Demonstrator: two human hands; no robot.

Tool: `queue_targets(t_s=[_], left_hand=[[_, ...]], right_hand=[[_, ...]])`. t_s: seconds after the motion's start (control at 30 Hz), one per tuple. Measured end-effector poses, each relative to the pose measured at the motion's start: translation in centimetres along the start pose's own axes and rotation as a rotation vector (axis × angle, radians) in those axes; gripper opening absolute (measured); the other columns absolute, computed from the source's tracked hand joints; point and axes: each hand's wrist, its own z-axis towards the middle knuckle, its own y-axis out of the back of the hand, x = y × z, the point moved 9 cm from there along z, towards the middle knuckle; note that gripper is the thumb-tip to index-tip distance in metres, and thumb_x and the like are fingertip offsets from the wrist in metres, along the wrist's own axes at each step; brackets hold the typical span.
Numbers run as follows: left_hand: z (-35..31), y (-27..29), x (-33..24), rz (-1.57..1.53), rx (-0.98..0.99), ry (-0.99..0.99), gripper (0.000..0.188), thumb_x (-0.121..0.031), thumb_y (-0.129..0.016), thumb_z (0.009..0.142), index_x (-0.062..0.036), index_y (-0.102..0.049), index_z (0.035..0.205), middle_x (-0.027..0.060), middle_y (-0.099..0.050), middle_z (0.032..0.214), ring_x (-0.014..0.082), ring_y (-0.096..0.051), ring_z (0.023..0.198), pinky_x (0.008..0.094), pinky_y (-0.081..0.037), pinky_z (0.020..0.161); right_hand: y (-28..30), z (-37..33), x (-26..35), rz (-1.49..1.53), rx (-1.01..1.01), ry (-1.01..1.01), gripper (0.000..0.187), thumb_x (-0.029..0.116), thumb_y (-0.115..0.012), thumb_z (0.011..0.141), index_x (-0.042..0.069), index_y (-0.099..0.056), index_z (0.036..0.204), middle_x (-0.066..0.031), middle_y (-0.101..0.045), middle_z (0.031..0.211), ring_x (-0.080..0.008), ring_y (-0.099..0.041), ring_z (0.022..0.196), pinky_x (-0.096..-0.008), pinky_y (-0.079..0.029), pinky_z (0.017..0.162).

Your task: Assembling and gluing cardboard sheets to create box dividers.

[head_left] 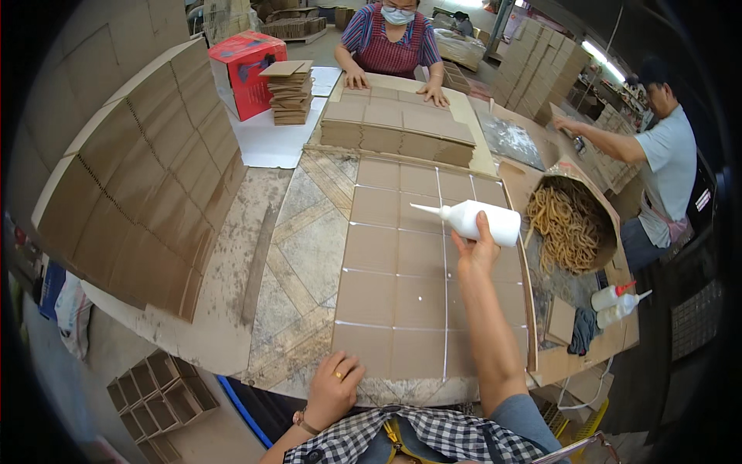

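Note:
My right hand (pixel 477 255) is closed round a white squeeze bottle (pixel 495 223) with a long thin nozzle. The bottle lies nearly level above a brown cardboard sheet (pixel 371 247), its tip pointing left. White glue-like lines cross the sheet in a grid, and one small white dot sits on a panel near its middle. At the sheet's near left corner, my left hand (pixel 334 387) rests with its fingers loosely bent and slightly apart, holding nothing. Beyond the sheet lies a stack of scored cardboard sheets (pixel 394 131).
A co-worker's hands (pixel 357 79) touch the far stack. Tall cardboard sheets (pixel 147 185) lean at left. Cardboard pieces (pixel 291 97) stand by a red box (pixel 243 73). At right are a bag of rubber bands (pixel 568 224), two squeeze bottles (pixel 618 305) and another person (pixel 665 147).

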Motion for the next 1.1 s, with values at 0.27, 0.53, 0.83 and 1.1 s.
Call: queue_targets(t_s=[0.27, 0.53, 0.83, 1.1], left_hand=[[-0.9, -1.5, 1.5, -0.007, 0.070, -0.035, 0.029, -0.013, -0.068, 0.070, -0.0130, -0.067, 0.099, 0.0070, -0.060, 0.107, 0.0299, -0.054, 0.104, 0.0442, -0.046, 0.085], [-1.1, -2.1, 2.4, -0.045, 0.133, 0.042, 0.027, -0.018, -0.062, 0.077, -0.0177, -0.067, 0.104, 0.0043, -0.060, 0.111, 0.0278, -0.053, 0.108, 0.0469, -0.044, 0.086], [-1.0, -2.1, 2.5, -0.053, 0.147, 0.078, 0.028, -0.019, -0.061, 0.076, -0.0192, -0.067, 0.103, 0.0038, -0.059, 0.112, 0.0273, -0.052, 0.107, 0.0465, -0.043, 0.084], [0.2, -0.6, 1.5, -0.084, 0.098, 0.016, 0.033, -0.008, -0.064, 0.067, -0.0107, -0.065, 0.100, 0.0063, -0.057, 0.104, 0.0285, -0.053, 0.104, 0.0407, -0.044, 0.087]], right_hand=[[-8.4, 7.4, -3.2, -0.108, -0.012, 0.375, 0.078, 0.015, -0.082, 0.069, 0.007, -0.032, 0.129, -0.0127, -0.050, 0.121, -0.0258, -0.051, 0.112, -0.0423, -0.051, 0.085], [-13.0, 10.2, -5.2, -0.157, 0.051, 0.650, 0.087, 0.018, -0.085, 0.066, -0.001, -0.028, 0.129, -0.0165, -0.044, 0.125, -0.0287, -0.049, 0.114, -0.0406, -0.042, 0.097], [-13.6, 8.7, -4.0, -0.391, -0.050, 0.738, 0.081, 0.016, -0.084, 0.067, 0.000, -0.032, 0.126, -0.0169, -0.046, 0.123, -0.0279, -0.051, 0.110, -0.0391, -0.045, 0.093], [-7.4, 1.5, -2.1, -0.398, 0.069, 0.625, 0.075, 0.015, -0.082, 0.070, -0.002, -0.036, 0.126, -0.0162, -0.051, 0.119, -0.0261, -0.055, 0.105, -0.0376, -0.048, 0.085]])
